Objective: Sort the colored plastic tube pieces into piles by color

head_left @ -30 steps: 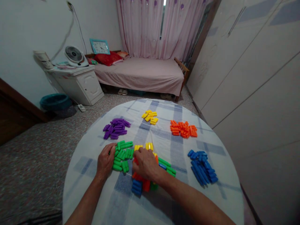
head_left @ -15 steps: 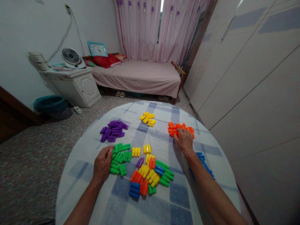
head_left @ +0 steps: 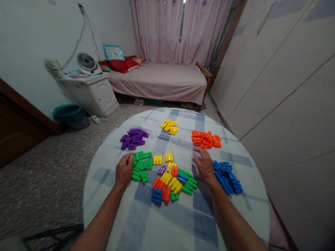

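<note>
My left hand (head_left: 124,170) rests on the table with its fingers curled in, against the left side of a pile of green plastic blocks (head_left: 140,165). What those fingers hold, if anything, is hidden. My right hand (head_left: 203,164) hovers over the cloth, fingers apart and nothing visible between them. It lies between the pile of orange blocks (head_left: 204,140) and the pile of blue blocks (head_left: 227,177). In front of me, a mixed cluster has yellow blocks (head_left: 176,184), red-orange blocks (head_left: 166,194), blue, green and purple pieces lying together.
Purple blocks (head_left: 134,138) are heaped at the table's left, and small yellow blocks (head_left: 169,127) at its far side. A checked cloth (head_left: 172,228) covers the round table. Beyond stand a bed (head_left: 167,78), a white cabinet (head_left: 101,96) with a fan, and a wardrobe (head_left: 282,104).
My right hand has drawn back from the orange pile toward me, and its fingers have spread. My left hand stays beside the green pile. The camera view has shifted slightly.
</note>
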Demonstrator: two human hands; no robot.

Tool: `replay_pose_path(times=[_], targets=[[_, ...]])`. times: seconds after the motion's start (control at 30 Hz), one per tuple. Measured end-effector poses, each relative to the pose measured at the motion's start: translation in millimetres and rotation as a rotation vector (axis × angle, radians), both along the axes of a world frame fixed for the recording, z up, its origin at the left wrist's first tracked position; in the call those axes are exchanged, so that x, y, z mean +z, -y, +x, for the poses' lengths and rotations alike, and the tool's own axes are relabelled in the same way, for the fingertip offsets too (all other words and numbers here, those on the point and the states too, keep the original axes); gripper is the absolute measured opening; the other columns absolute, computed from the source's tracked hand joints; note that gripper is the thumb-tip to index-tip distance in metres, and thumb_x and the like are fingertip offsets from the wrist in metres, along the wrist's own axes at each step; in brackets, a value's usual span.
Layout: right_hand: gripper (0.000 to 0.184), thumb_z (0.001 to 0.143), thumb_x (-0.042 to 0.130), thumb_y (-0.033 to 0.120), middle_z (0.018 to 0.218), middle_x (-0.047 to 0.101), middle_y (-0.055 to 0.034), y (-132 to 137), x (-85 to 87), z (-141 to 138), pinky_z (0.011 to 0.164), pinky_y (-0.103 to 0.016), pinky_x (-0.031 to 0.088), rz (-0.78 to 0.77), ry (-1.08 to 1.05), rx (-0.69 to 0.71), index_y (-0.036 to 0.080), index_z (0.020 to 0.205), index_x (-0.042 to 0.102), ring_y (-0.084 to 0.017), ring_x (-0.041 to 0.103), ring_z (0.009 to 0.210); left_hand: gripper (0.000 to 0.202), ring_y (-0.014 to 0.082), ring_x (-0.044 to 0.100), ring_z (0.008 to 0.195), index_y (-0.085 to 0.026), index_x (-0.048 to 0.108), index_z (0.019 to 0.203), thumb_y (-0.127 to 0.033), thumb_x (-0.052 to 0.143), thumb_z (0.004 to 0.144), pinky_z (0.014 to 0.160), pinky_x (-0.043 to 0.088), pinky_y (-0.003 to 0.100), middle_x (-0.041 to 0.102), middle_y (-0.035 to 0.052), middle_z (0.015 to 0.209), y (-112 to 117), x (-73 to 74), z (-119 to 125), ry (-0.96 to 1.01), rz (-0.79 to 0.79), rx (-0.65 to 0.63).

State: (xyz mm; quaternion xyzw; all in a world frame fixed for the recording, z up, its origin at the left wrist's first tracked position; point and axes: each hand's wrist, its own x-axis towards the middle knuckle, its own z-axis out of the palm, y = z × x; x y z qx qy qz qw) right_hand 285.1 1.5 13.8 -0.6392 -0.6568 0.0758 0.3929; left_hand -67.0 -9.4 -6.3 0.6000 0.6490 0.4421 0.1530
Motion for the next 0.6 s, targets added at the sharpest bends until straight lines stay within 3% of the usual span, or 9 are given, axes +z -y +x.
replay_pose_path(times=[0.13,0.37,0.47,0.6], targets=[[0.028,0.082,0.041,0.027,0.100,0.062,-0.0099,12,-18.4,-8,0.085,-0.037,0.045,-0.050,-0.136,-0.023,0.016,0.099,0.061,-0.022,0.057,0.095,0.034,0.0205,0.058,0.101,-0.018,0.061,0.098,-0.042,0.038,0.090,0.096,0.043,0.034,0.064,0.0067,0.103,0,0.6,0,-0.037,0.050,-0.003],[0.024,0.083,0.041,0.021,0.098,0.061,-0.0084,17,-28.9,-12,0.089,-0.037,0.044,-0.007,-0.071,0.023,0.017,0.097,0.061,-0.021,0.056,0.095,0.030,0.0221,0.055,0.109,-0.018,0.061,0.105,-0.033,0.039,0.089,0.099,0.041,0.040,0.061,0.0090,0.111,9,7.1,6,-0.192,0.277,0.009],[0.023,0.083,0.042,0.020,0.097,0.061,-0.0080,17,-29.3,-10,0.088,-0.036,0.044,-0.009,-0.078,0.044,0.018,0.095,0.061,-0.021,0.056,0.094,0.029,0.0242,0.051,0.114,-0.020,0.062,0.107,-0.031,0.045,0.087,0.102,0.039,0.043,0.060,0.0092,0.115,9,18.0,24,-0.332,0.245,-0.163],[0.022,0.082,0.042,0.019,0.096,0.062,-0.0079,18,-29.5,-9,0.088,-0.037,0.044,-0.001,-0.083,0.054,0.018,0.094,0.061,-0.021,0.056,0.094,0.033,0.0272,0.042,0.124,-0.023,0.061,0.112,-0.023,0.055,0.079,0.105,0.032,0.045,0.059,0.0068,0.122,-1,32.7,55,-0.578,-0.017,-0.507]])
